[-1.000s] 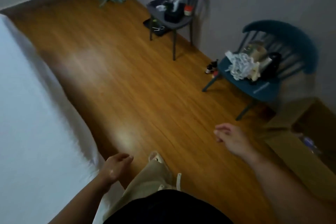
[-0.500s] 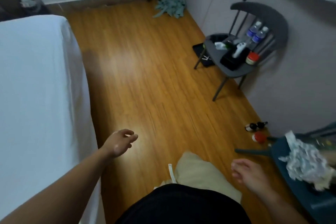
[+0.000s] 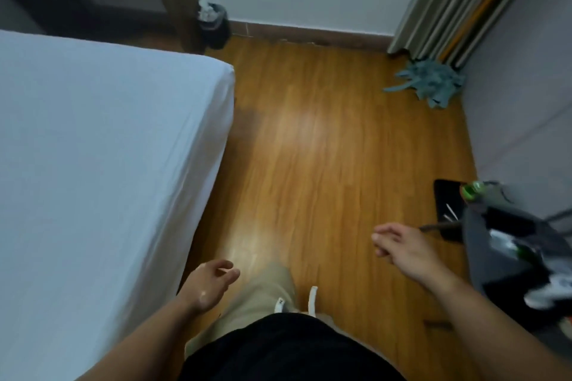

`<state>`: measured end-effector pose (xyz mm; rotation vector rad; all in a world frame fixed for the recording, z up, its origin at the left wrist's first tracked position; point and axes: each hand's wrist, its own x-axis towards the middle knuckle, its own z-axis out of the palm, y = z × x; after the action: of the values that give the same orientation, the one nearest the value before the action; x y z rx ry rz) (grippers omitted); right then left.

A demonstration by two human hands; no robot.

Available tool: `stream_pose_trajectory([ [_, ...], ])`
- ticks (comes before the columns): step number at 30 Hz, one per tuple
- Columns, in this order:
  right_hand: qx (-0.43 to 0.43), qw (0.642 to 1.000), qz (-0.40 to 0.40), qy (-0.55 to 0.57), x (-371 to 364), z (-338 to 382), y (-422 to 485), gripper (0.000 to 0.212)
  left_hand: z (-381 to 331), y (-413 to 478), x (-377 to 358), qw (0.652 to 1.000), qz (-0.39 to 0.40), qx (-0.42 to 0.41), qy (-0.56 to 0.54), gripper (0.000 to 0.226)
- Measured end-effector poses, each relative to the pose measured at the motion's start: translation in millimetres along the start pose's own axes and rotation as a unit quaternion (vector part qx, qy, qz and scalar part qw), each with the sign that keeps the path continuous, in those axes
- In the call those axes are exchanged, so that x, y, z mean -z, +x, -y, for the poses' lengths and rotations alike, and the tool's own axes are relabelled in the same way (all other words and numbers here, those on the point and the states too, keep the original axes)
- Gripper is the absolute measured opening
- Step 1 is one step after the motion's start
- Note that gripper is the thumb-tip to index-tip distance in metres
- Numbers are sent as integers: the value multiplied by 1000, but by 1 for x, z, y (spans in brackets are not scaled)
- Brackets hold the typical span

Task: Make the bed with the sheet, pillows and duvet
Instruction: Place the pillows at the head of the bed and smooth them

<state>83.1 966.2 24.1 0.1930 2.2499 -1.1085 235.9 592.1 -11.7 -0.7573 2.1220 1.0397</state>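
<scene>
Head view: white sheet [image 3: 102,148] lies smooth and taut; left hand [image 3: 210,283] and right hand [image 3: 402,244] are loosely curled, holding nothing.

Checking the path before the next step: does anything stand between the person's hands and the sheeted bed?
Nothing visible does. The left hand hangs beside the sheet, with only bare floor between. The right hand is farther off, beside the cluttered chair; only the person's own leg and floor lie between it and the sheet.

bed [image 3: 198,195]: white sheet [image 3: 93,139] spread over it | floor [image 3: 309,148]: mop head [image 3: 428,83], bin [image 3: 213,26], black mat [image 3: 445,204]
</scene>
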Motion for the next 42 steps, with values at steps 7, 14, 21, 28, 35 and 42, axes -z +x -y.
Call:
stream_pose_trajectory([
  [7,-27,999,-3,29,56,87,177,12,-109,159,66,997,24,46,-61,45],
  [14,-133,986,-44,90,96,148,308,10,-285,314,209,998,22,-43,42,48],
  [21,-132,987,-21,84,139,251,506,12,-410,459,332,997,-31,-65,-13,43],
  [28,-2,991,96,-94,184,464,732,7,-441,533,414,982,-61,88,-158,34],
  [35,154,944,131,-260,160,674,903,14,-440,614,496,926,-132,172,-308,24],
  [42,137,930,165,-299,65,792,990,16,-411,704,626,885,-140,201,-397,22],
])
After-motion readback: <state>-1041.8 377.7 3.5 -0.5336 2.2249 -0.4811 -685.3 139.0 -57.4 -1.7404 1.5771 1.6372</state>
